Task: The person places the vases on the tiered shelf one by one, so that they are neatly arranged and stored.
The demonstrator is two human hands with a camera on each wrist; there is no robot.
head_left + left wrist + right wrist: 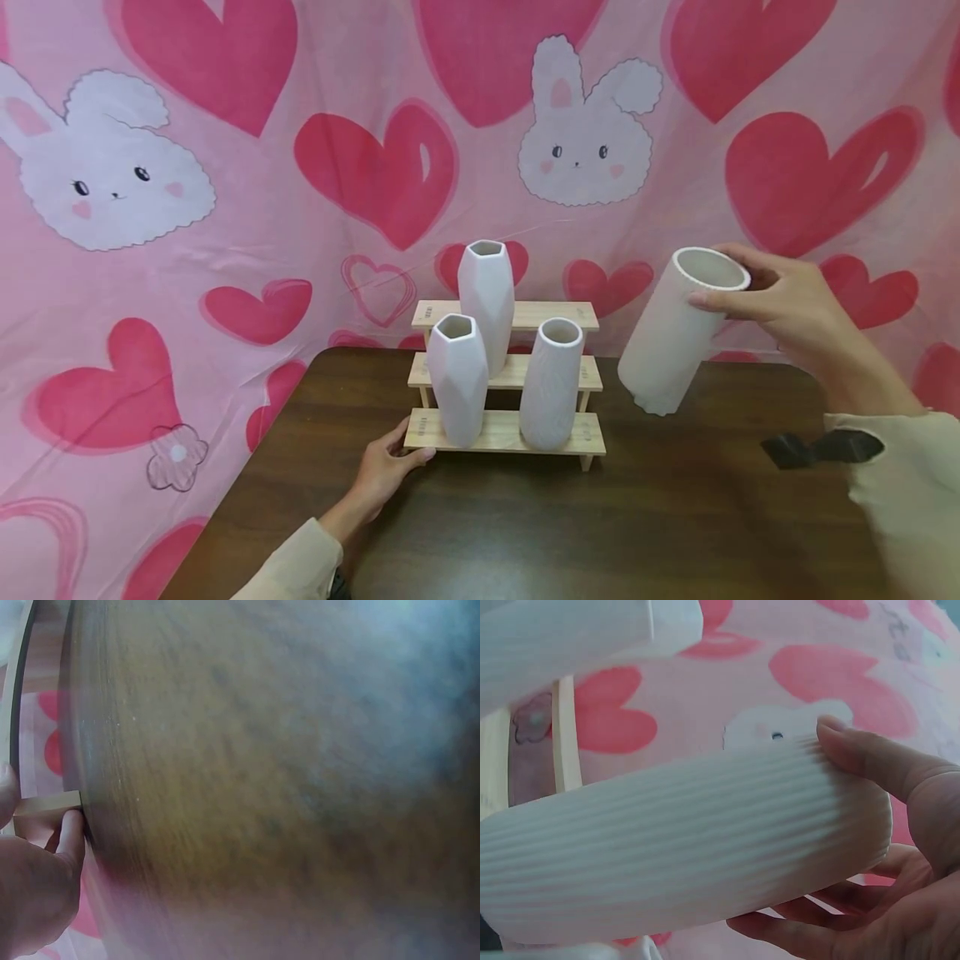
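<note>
A white ribbed vase (667, 840) is in my right hand (802, 300), gripped near its rim between thumb and fingers. It tilts in the air to the right of a three-step wooden stand (502, 432), its mouth toward the upper right. My left hand (384, 471) holds the left end of the stand's lowest step; the left wrist view shows its fingers (71, 840) against a wooden leg (49, 804). One white faceted vase (457, 379) stands on the left of that step, and a textured white vase (552, 383) on its right. Another faceted vase (487, 300) rises from the middle step.
The stand sits on a dark brown wooden table (480, 533), toward its back edge. Behind hangs a pink cloth (480, 183) printed with hearts and rabbits. A dark strap-like piece (821, 448) shows beside the right sleeve (900, 467).
</note>
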